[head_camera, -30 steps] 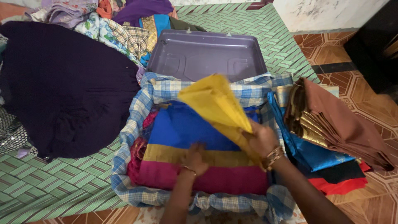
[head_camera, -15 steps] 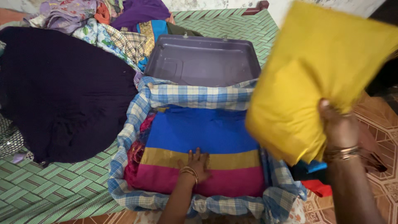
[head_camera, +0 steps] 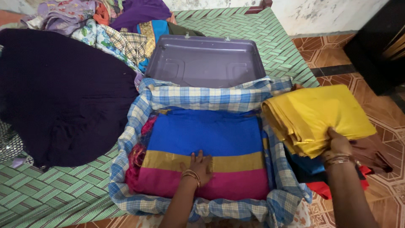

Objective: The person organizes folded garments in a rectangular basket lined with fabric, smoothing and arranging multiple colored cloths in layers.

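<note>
An open grey suitcase (head_camera: 205,61) lies on the green woven mat, lined with a blue checked cloth (head_camera: 202,97). Inside it sits a folded garment with blue, gold and pink bands (head_camera: 202,139). My left hand (head_camera: 200,165) rests flat on its gold band, fingers spread. My right hand (head_camera: 338,144) grips the near edge of a folded yellow cloth (head_camera: 316,114), which lies on a pile of folded clothes (head_camera: 333,185) to the right of the suitcase.
A large dark garment (head_camera: 63,93) is spread on the green mat (head_camera: 55,190) at left. A heap of mixed clothes (head_camera: 109,21) lies behind it. Patterned brown floor tiles (head_camera: 379,139) are at right, with dark furniture (head_camera: 375,46) at far right.
My right hand lifted the yellow cloth out of the suitcase, swung it up to the right, and has brought it down onto the pile beside the case. My left hand stayed put.
</note>
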